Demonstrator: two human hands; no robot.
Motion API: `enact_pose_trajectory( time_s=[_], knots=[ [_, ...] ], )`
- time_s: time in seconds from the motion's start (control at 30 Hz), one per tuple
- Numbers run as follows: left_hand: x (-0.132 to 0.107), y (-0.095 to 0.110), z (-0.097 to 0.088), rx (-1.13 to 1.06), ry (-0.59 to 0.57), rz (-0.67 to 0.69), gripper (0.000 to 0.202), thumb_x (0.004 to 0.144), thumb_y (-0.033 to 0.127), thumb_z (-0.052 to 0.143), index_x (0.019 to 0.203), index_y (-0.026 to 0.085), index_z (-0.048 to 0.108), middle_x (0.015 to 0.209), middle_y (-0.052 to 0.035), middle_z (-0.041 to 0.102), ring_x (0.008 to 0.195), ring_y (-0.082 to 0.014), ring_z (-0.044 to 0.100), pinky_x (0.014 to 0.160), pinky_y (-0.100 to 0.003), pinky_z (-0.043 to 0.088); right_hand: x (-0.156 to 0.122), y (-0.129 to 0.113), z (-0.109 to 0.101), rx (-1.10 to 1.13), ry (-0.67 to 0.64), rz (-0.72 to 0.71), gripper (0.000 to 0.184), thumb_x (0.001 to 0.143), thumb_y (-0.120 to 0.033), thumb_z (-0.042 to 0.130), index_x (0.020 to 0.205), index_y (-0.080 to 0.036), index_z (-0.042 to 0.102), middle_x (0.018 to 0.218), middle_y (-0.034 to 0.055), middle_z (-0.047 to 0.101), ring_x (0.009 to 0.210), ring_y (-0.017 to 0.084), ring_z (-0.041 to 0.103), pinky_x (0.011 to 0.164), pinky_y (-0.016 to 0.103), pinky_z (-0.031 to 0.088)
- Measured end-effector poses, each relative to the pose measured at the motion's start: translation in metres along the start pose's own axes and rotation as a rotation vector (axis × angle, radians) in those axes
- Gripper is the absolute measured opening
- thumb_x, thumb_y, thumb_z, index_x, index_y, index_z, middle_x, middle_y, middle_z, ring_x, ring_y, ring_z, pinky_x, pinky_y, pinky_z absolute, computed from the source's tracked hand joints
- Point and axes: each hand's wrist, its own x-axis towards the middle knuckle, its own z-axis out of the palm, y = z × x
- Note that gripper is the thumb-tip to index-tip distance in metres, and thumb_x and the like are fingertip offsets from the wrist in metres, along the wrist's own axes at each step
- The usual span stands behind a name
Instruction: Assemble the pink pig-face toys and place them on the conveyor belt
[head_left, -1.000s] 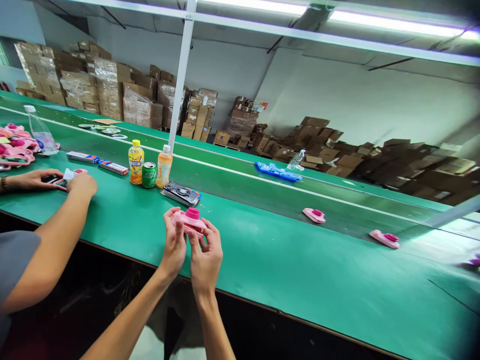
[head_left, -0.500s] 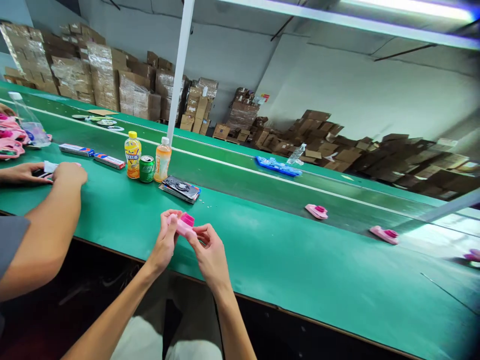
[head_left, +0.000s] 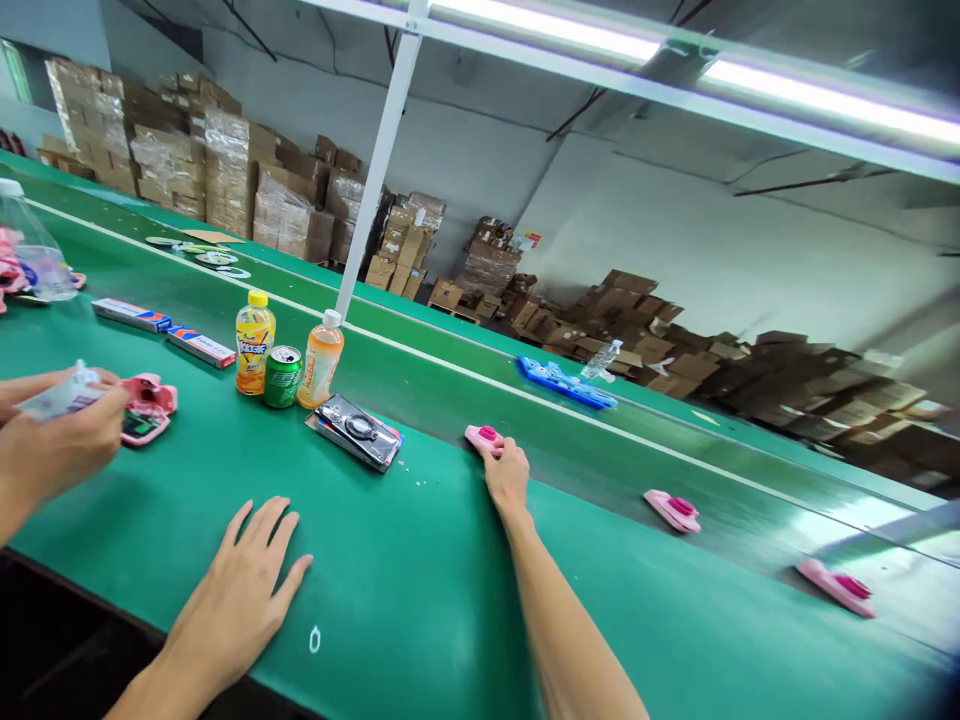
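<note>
My right hand (head_left: 507,478) reaches forward to the near edge of the darker conveyor strip (head_left: 600,460). Its fingers are closed on a small pink toy part with a darker pink round knob (head_left: 482,436), which rests on the belt surface. My left hand (head_left: 241,590) lies flat on the green table (head_left: 420,600) close to me, fingers spread, holding nothing. Two more pink parts of the same kind (head_left: 673,510) (head_left: 836,586) lie farther right on the conveyor.
A co-worker's hands (head_left: 60,440) at the left hold a clear wrapper beside a pink part (head_left: 147,408). Two drink bottles (head_left: 254,342) (head_left: 320,357), a green can (head_left: 283,376), a black device (head_left: 354,430), flat boxes (head_left: 201,347) and a blue tray (head_left: 566,381) lie on the table. A white pole (head_left: 379,170) rises behind.
Both hands held the pink part near me before. Now the right hand has carried it forward to the conveyor, and the left hand has let go and dropped flat onto the table.
</note>
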Motion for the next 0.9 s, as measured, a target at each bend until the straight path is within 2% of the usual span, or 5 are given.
enact_pose_trajectory(
  time_s=[0.33, 0.47, 0.53, 0.73, 0.9],
  knots=[
    [0.005, 0.004, -0.01, -0.173, 0.068, -0.26, 0.034, 0.101, 0.037, 0.046, 0.129, 0.024, 0.059, 0.14, -0.0112, 0.06, 0.131, -0.0288, 0.057, 0.112, -0.05, 0.045, 0.006, 0.023, 0.027, -0.166, 0.018, -0.013, 0.077, 0.086, -0.049, 0.053, 0.14, 0.004, 0.042, 0.145, 0.042, 0.035, 0.134, 0.052, 0.039, 0.103, 0.062, 0.036],
    [0.033, -0.026, -0.019, -0.139, 0.327, -0.548, 0.033, 0.097, 0.035, 0.05, 0.126, 0.021, 0.054, 0.131, -0.0163, 0.057, 0.128, -0.034, 0.053, 0.107, -0.056, 0.045, -0.024, 0.022, 0.02, -0.163, 0.046, -0.065, 0.079, 0.087, -0.05, 0.043, 0.139, 0.01, 0.043, 0.142, 0.046, 0.037, 0.133, 0.056, 0.04, 0.102, 0.068, 0.036],
    [0.055, -0.052, -0.032, -0.042, 0.298, -0.592, 0.056, 0.09, 0.046, 0.062, 0.137, 0.019, 0.048, 0.139, -0.0201, 0.05, 0.137, -0.0399, 0.043, 0.11, -0.059, 0.038, -0.039, 0.025, 0.013, -0.166, 0.05, -0.11, 0.08, 0.086, -0.051, 0.04, 0.134, 0.013, 0.047, 0.135, 0.0475, 0.044, 0.132, 0.056, 0.043, 0.103, 0.067, 0.037],
    [0.094, -0.111, -0.067, 0.005, -0.061, -0.382, 0.066, 0.086, 0.052, 0.064, 0.144, 0.025, 0.05, 0.121, -0.0149, 0.066, 0.118, -0.0384, 0.059, 0.101, -0.052, 0.041, -0.085, 0.041, -0.007, -0.157, 0.051, -0.221, 0.086, 0.085, -0.061, 0.032, 0.123, 0.012, 0.056, 0.116, 0.0433, 0.06, 0.114, 0.051, 0.06, 0.098, 0.063, 0.045],
    [0.079, -0.068, -0.056, -0.02, -0.137, -0.172, 0.059, 0.09, 0.05, 0.058, 0.142, 0.023, 0.053, 0.115, -0.0141, 0.067, 0.109, -0.0339, 0.061, 0.097, -0.046, 0.043, -0.158, 0.028, -0.02, -0.054, -0.021, -0.226, 0.09, 0.085, -0.075, 0.032, 0.125, 0.001, 0.058, 0.12, 0.036, 0.063, 0.117, 0.048, 0.061, 0.1, 0.063, 0.045]
  ],
)
